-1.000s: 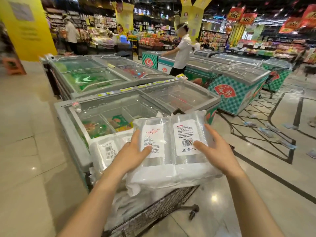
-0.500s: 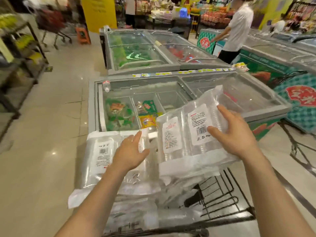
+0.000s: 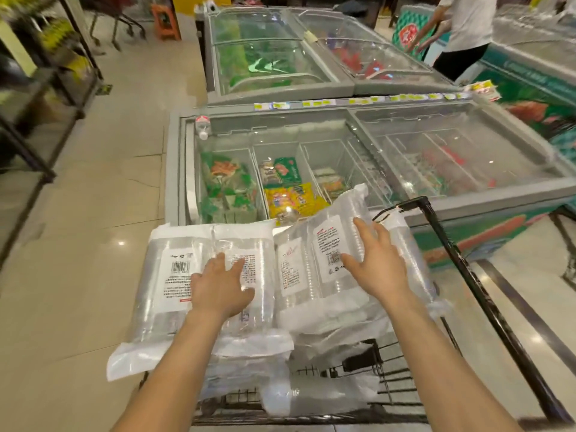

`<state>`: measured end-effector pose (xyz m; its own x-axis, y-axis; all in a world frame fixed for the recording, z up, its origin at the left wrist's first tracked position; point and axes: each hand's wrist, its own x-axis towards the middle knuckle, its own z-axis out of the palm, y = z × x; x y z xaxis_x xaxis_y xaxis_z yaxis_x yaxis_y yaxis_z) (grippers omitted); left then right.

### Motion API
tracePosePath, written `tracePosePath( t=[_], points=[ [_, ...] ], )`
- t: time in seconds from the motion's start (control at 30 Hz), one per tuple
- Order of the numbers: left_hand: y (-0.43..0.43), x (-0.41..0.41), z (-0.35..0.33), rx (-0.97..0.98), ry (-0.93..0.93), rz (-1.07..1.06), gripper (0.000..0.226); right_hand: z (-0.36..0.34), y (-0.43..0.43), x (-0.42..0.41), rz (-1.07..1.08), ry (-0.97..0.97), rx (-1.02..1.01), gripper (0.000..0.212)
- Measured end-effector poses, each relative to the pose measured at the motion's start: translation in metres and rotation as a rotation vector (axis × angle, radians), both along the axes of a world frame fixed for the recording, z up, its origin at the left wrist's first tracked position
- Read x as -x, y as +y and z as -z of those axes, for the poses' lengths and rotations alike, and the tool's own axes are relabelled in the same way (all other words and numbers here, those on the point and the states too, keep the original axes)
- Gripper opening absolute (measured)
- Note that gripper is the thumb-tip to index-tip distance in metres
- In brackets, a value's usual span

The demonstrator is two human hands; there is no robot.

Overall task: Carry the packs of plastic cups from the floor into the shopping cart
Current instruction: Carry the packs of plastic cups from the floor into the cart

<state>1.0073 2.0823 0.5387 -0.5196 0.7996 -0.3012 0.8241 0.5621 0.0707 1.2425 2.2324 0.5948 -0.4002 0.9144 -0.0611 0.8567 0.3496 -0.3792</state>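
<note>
The shopping cart [image 3: 486, 294] holds stacked packs of plastic cups, the left hand [image 3: 219, 286] flat and open on the nine-o'clock pack [image 3: 174, 285], the right hand [image 3: 378, 266] spread open on the three-o'clock pack [image 3: 311, 263].

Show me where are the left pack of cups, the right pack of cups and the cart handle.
left pack of cups [image 3: 174, 275]: head view, its white label.
right pack of cups [image 3: 291, 269]: head view, its left label.
cart handle [image 3: 448, 244]: head view, black bar.

No wording can be read. The left pack of plastic cups [image 3: 199, 285] and the right pack [image 3: 324, 263] carry white labels with barcodes and tiny blurred print; the freezer's yellow price tags [image 3: 314, 103] are illegible too.
</note>
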Motion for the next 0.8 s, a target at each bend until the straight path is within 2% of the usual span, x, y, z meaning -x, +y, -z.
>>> tracePosePath(
  t=[0.27, 0.37, 0.53, 0.8],
  points=[
    [0.002, 0.002, -0.003, 0.011, -0.003, 0.013, 0.072, -0.003, 0.008, -0.001, -0.018, -0.038, 0.018, 0.081],
    [0.001, 0.002, -0.005, -0.004, -0.027, 0.010, 0.073, -0.012, 0.004, 0.004, -0.016, -0.018, -0.070, 0.078],
    [-0.001, 0.004, -0.008, -0.059, -0.072, 0.006, 0.075, -0.020, -0.010, 0.027, -0.183, -0.028, -0.198, 0.074],
    [-0.010, 0.011, -0.029, -0.142, -0.069, 0.025, 0.079, -0.022, -0.036, 0.064, -0.355, -0.019, -0.086, 0.073]
  ],
)
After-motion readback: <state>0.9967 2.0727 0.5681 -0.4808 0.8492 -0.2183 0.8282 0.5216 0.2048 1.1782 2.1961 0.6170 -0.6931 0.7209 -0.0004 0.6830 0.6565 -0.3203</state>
